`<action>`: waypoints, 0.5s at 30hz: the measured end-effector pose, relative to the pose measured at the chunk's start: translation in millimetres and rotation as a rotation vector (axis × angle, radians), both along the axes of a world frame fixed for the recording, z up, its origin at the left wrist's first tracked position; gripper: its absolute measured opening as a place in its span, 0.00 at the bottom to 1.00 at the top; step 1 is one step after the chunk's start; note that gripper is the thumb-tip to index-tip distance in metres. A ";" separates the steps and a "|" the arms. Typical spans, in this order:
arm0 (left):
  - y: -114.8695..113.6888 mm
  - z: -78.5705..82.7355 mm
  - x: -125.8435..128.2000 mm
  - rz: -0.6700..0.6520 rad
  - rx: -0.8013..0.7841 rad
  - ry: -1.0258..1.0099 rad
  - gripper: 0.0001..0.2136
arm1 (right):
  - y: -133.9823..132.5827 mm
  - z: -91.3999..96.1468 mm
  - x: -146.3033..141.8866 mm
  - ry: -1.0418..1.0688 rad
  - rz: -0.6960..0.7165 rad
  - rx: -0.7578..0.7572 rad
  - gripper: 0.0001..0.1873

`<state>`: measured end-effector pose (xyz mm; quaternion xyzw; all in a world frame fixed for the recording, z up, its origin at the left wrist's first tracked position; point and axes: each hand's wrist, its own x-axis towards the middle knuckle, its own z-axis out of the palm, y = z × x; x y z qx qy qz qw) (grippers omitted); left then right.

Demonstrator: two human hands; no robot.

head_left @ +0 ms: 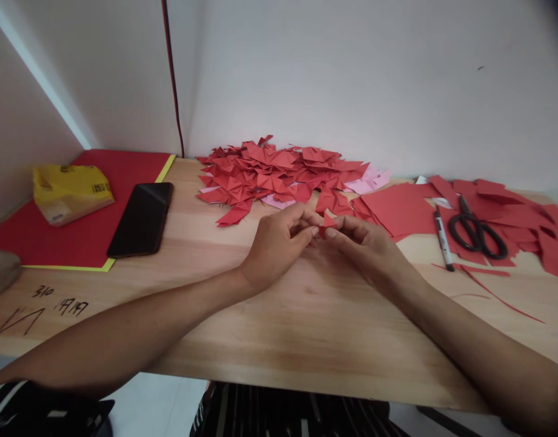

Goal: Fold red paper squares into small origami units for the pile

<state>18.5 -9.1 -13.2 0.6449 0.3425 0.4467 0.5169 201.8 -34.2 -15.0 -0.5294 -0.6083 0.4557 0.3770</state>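
Note:
Between my two hands is a small folded piece of red paper (327, 222), pinched at the fingertips just above the wooden table. My left hand (279, 243) grips its left side between thumb and fingers. From the right, my right hand (363, 243) pinches the other side the same way. Fingers cover most of the piece, so its full shape is hidden. Right behind my hands lies a heap of folded red paper pieces (265, 173), with a few pink ones (370, 180) among them.
At the right lie red paper sheets (400, 209), black-handled scissors (477, 233), a marker (444, 240) and thin red paper strips (501, 295). A black phone (141, 220), a yellow packet (72, 191) and a large red sheet (15, 233) are at the left. A wall (352, 79) stands behind.

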 end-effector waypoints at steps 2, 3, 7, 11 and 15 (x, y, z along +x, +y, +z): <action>-2.6 1.1 0.8 0.000 0.026 0.021 0.03 | 0.4 -0.9 -1.3 -0.003 -0.005 -0.003 0.12; -3.6 1.4 1.1 0.003 0.038 0.029 0.03 | 0.5 -0.6 -2.3 -0.011 -0.012 -0.005 0.11; -4.7 0.3 1.9 0.023 0.061 0.055 0.04 | -1.2 3.8 -6.8 -0.089 -0.047 0.017 0.11; -2.8 -3.3 1.9 0.010 0.038 0.079 0.05 | -4.4 6.6 -10.3 -0.188 -0.092 0.043 0.08; -0.7 -7.7 1.7 -0.010 0.036 0.113 0.07 | -5.3 4.4 -11.1 -0.267 -0.090 0.108 0.07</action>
